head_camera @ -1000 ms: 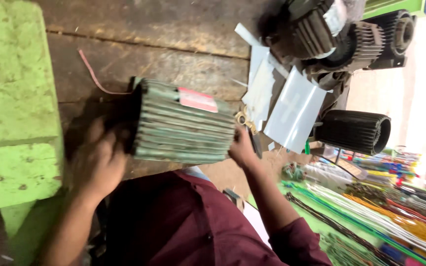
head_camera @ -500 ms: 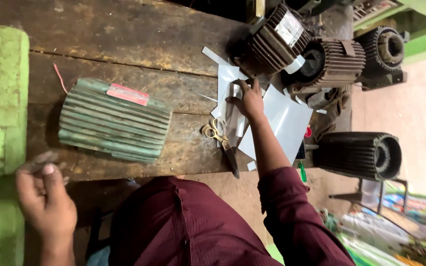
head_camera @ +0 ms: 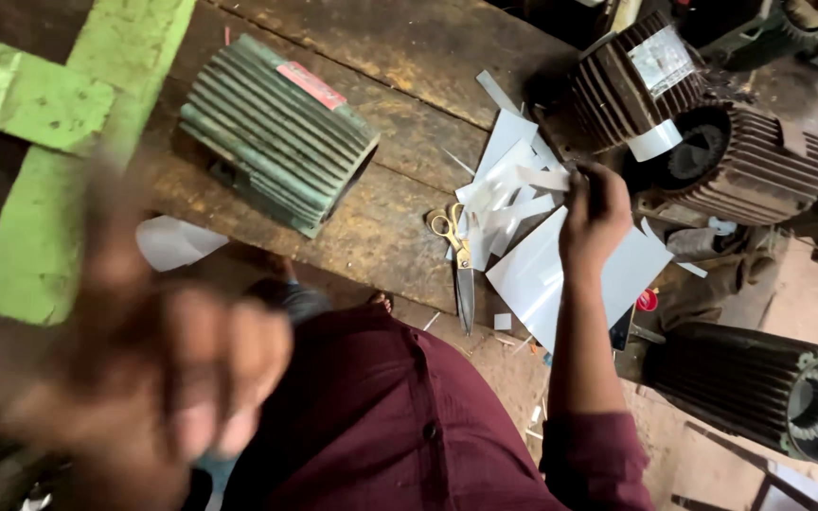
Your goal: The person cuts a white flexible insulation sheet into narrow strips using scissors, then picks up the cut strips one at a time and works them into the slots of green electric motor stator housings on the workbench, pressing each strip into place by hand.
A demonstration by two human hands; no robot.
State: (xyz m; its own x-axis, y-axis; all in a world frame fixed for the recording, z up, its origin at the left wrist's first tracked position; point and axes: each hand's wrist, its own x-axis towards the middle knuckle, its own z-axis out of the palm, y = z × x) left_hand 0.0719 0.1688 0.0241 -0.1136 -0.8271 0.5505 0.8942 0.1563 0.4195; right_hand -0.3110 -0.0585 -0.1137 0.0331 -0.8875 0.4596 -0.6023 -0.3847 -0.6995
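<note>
**Right hand on the paper strips, left hand raised and blurred**

Your right hand is stretched out over the wooden workbench, and its fingers are curled around 1 narrow white strip at the top of the pile of cut white strips. The grip is closed at the fingertips, with the strip sticking out to the left of your thumb. Just below that hand lies a larger white sheet, which hangs partly over the bench edge.

Your left hand is lifted close to the camera and is badly smeared. Its fingers look bent, but you cannot tell whether it has hold of anything.

The scissors with yellow handles lie on the bench just left of the strips, blades pointing towards you. Well to the left of them sits the green ribbed motor housing, lying on its side with a red label on top. 2 dark ribbed motor casings stand beyond the strips, and a black one rests on the floor to your right. A green painted frame borders the bench on the far left.
</note>
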